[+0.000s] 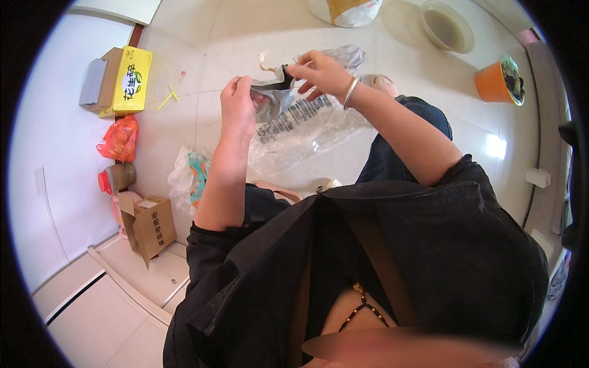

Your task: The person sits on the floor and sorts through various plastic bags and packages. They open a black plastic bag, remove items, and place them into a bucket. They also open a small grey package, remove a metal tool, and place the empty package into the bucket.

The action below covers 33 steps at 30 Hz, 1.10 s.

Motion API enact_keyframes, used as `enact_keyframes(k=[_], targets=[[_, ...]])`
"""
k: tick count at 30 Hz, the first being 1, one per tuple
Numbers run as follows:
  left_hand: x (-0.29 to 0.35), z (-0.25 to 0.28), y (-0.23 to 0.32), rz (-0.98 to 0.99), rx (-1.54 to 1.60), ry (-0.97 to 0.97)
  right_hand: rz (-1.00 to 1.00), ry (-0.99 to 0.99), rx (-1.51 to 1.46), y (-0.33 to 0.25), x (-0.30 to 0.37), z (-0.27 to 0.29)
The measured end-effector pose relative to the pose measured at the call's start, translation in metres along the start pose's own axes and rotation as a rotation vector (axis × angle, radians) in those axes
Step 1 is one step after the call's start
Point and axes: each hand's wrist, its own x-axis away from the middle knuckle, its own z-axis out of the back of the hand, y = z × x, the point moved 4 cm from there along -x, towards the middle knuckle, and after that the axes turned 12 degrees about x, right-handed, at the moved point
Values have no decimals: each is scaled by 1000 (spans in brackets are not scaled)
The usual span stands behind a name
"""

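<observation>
A small grey plastic bag (276,110) hangs between my two hands, its mouth partly spread and its inside black. My left hand (237,98) is closed on the bag's left edge. With thumb and fingertips, my right hand (324,75) pinches the right side of the bag's mouth; its other fingers are loosely bent. A bracelet circles my right wrist. Below the hands a large clear plastic bag (319,132) with dark print lies crumpled on the floor. Behind my right hand is another crumpled grey plastic piece (351,56). What the held bag contains, if anything, is hidden.
Along the left stand a yellow box (134,80), a red plastic bag (119,140), a red-lidded jar (119,178) and an open cardboard box (152,227). A basin of murky water (448,27) and an orange bucket (494,84) stand at the far right.
</observation>
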Motion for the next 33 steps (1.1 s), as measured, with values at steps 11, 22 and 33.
enact_keyframes(k=[11, 22, 33], targets=[[11, -16, 6, -142, -520, -144, 153, -66, 72, -5, 1, -9], [6, -8, 16, -418, -1315, 19, 387, -83, 652, -15, 17, -8], [35, -26, 23, -750, -1262, -341, 280, -83, 1051, 4, 19, -19]])
